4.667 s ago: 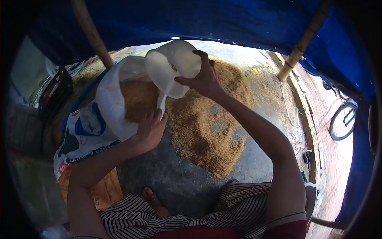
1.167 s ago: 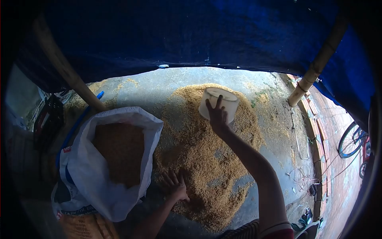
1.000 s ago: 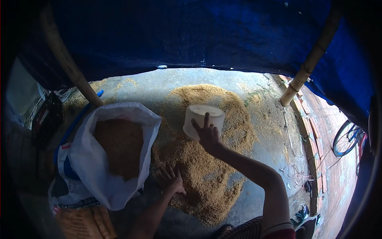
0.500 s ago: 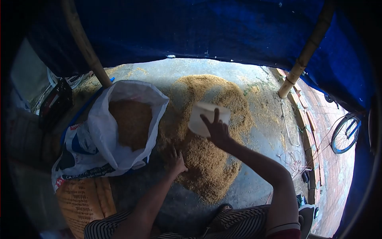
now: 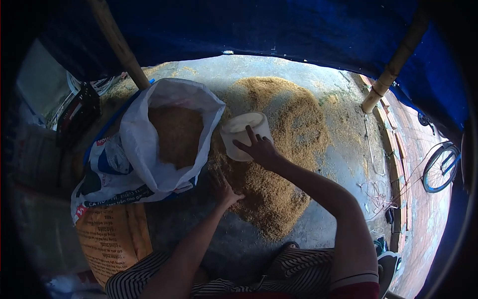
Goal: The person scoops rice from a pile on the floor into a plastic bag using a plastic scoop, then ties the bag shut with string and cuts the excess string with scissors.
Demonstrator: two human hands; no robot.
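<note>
My right hand (image 5: pixel 260 151) grips a white plastic tub (image 5: pixel 238 140) by its side, with two fingers stretched along its outer wall. The tub is tipped over the heap of golden grain (image 5: pixel 269 199), close to the open sack; its contents cannot be made out. At the heap's near left edge, my left hand (image 5: pixel 226 193) rests low, fingers stretched out toward the grain and holding nothing visible. Left of both hands, a white printed sack (image 5: pixel 130 172) stands with its mouth wide, and brown-looking grain (image 5: pixel 175 137) fills part of it.
An orange-brown printed sack (image 5: pixel 112 239) lies below the white one. Bamboo poles (image 5: pixel 119 45) stand left and right under a blue tarp (image 5: pixel 279 30). A dark crate (image 5: pixel 79 112) is at far left. Bricks (image 5: pixel 393 149) line the right side, with a bicycle wheel (image 5: pixel 440 168) beyond.
My right hand has carried the tub leftward across the heap, nearer the white sack, and its tilt has changed. My left hand stays by the heap's edge. The whole view has shifted slightly.
</note>
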